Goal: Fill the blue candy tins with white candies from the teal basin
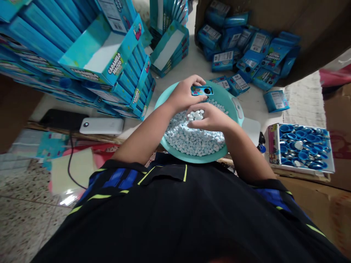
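A turquoise plastic basin (192, 158) full of small pale candies (192, 140) sits right in front of my body. Over its far side my left hand (186, 91) grips a small blue candy box (199, 90) between thumb and fingers; a dark round spot shows on the box's upturned face. Just nearer and to the right, my right hand (210, 117) is cupped around a handful of the pale candies (195, 115), low over the heap. Its fingertips are partly hidden by the candies.
Stacked blue display boxes (109, 69) rise at left. A cardboard carton (274, 22) with many small blue boxes (246, 47) stands at back right. A tray of blue-rimmed pieces (304, 146) lies at right. A white power bank (102, 126) rests near the left table edge.
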`<state>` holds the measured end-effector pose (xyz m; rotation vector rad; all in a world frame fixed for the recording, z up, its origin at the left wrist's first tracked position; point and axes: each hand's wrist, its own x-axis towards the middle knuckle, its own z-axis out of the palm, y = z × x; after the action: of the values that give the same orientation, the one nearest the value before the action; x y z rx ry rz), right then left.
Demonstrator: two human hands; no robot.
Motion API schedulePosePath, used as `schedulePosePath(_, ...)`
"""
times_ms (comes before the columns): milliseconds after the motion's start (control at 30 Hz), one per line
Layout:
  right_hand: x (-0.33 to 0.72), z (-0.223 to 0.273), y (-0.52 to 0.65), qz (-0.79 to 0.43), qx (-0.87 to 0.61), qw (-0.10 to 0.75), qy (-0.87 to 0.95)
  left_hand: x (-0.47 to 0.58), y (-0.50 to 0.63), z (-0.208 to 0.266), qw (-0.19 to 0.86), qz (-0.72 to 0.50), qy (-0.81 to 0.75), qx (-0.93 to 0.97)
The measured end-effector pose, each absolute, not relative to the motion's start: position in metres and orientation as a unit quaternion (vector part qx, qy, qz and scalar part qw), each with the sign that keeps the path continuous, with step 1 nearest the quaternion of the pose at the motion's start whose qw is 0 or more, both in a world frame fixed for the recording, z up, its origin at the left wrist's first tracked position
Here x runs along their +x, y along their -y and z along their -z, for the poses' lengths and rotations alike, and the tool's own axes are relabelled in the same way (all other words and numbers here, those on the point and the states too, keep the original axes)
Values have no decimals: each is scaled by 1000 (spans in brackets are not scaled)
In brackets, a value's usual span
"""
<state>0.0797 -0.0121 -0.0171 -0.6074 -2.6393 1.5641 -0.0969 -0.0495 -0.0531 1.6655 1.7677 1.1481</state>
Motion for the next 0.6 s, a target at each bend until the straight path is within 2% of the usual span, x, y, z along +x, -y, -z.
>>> schedulePosePath(100, 81, 18, 12, -547, -221, 79, 803, -98, 48, 53, 250, -414, -628, 610)
schedulePosePath(167, 81, 18, 14, -543, -253, 97, 795, -97, 49, 52, 260, -421, -615, 615)
schedulePosePath(400, 77, 22, 9, -422, -394, 171, 798, -93, 53, 48, 276, -430, -573, 640)
schedulePosePath(600, 77, 33, -1, -340, -438, 268, 788, -92, 54, 49, 350, -420, -514, 661)
